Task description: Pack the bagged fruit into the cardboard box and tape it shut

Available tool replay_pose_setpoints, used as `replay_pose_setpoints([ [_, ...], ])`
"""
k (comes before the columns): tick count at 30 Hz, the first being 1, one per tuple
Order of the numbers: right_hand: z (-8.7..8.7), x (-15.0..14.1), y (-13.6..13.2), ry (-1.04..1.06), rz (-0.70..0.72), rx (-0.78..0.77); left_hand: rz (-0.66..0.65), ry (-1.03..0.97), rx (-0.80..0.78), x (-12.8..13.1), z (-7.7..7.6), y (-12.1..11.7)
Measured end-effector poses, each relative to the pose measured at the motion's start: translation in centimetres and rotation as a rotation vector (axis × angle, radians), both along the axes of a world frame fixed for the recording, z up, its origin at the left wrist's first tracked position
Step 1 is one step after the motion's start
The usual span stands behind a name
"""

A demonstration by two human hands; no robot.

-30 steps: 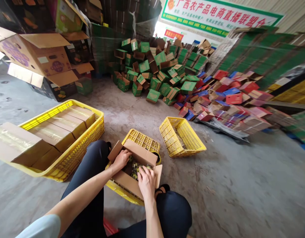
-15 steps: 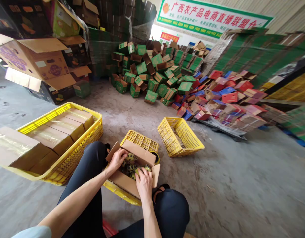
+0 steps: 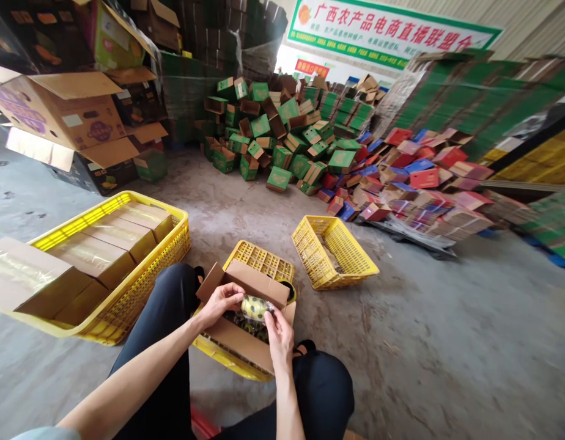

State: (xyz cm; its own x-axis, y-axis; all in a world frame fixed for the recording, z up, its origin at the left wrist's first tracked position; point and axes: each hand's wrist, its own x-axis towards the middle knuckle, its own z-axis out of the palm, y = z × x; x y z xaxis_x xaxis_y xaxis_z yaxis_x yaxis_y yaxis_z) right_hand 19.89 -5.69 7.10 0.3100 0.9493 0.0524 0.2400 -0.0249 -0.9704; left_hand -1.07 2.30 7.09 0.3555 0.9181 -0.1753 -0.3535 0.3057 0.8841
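Observation:
Between both hands is a pale yellow packet with dark spots (image 3: 254, 308), wrapped in clear film; what is inside cannot be made out. My left hand (image 3: 222, 300) pinches its left end, and my right hand (image 3: 279, 335) pinches the film at its right end. The packet is held just above an open cardboard box (image 3: 236, 342), whose flaps stand apart. More dark-spotted pieces (image 3: 250, 327) lie inside, partly hidden by the packet and my hands. Beneath the box is a yellow plastic crate (image 3: 259, 260), seen at its far and near edges.
On the left, a large yellow crate (image 3: 140, 284) holds several taped cartons (image 3: 126, 229). Another yellow basket (image 3: 335, 252) stands to the right. A round black-and-yellow item (image 3: 290, 291) sits beside the box. Piled green boxes (image 3: 279, 178) and red-and-blue boxes (image 3: 424, 179) lie farther back.
Both hands have risen from inside the cardboard box, bringing up the spotted packet, now stretched between them. The box and crates stay in place.

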Motion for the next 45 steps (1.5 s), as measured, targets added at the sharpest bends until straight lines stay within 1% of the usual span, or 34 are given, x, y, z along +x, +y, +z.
replay_pose_setpoints([
  [3, 0.2, 0.3, -0.1, 0.175, -0.086, -0.07, 0.001, -0.025, -0.044, 0.3, -0.1, -0.3],
  [5, 0.5, 0.4, -0.1, 0.231, -0.151, -0.073, -0.039, -0.046, -0.068, 0.4, -0.1, -0.5],
  [7, 0.9, 0.5, -0.2, 0.23, -0.186, -0.059, -0.104, -0.054, -0.085, 0.5, -0.3, -0.6],
  [9, 1.3, 0.5, -0.2, 0.214, -0.203, -0.046, -0.134, -0.047, -0.096, 0.7, -0.5, -0.7],
  [12, 1.4, 0.4, -0.2, 0.214, -0.205, -0.057, -0.092, -0.02, -0.106, 0.8, -1.0, -0.6],
  [17, 1.1, 0.4, -0.1, 0.216, -0.242, -0.063, -0.025, 0.015, -0.099, 0.8, -1.3, -0.3],
  [23, 0.7, 0.5, 0.1, 0.216, -0.274, -0.072, -0.012, 0.038, -0.068, 0.9, -0.8, -0.2],
  [26, 0.3, 0.6, 0.1, 0.252, -0.278, -0.073, -0.039, 0.052, -0.044, 0.8, -0.3, -0.3],
  [30, -0.6, 0.9, 0.2, 0.304, -0.293, -0.06, -0.138, 0.007, -0.023, 0.6, 0.4, -0.5],
  [33, -0.9, 1.0, 0.2, 0.276, -0.285, -0.073, -0.198, -0.029, 0.019, 0.5, 0.6, -0.8],
  [35, -0.8, 1.1, 0.2, 0.233, -0.27, -0.069, -0.213, -0.045, 0.032, 0.4, 0.6, -0.9],
  [37, -0.4, 1.2, 0.0, 0.171, -0.226, -0.027, -0.225, -0.068, 0.004, 0.4, 0.3, -0.8],
  [39, 0.1, 1.1, -0.2, 0.132, -0.14, 0.01, -0.234, -0.078, -0.037, 0.3, 0.0, -0.8],
  [42, 0.9, 0.9, -0.5, 0.182, -0.02, -0.017, -0.216, -0.056, -0.086, 0.3, -0.4, -0.5],
  [45, 1.4, 0.6, -0.5, 0.31, 0.044, -0.033, -0.175, -0.059, -0.125, 0.2, -0.6, -0.4],
])
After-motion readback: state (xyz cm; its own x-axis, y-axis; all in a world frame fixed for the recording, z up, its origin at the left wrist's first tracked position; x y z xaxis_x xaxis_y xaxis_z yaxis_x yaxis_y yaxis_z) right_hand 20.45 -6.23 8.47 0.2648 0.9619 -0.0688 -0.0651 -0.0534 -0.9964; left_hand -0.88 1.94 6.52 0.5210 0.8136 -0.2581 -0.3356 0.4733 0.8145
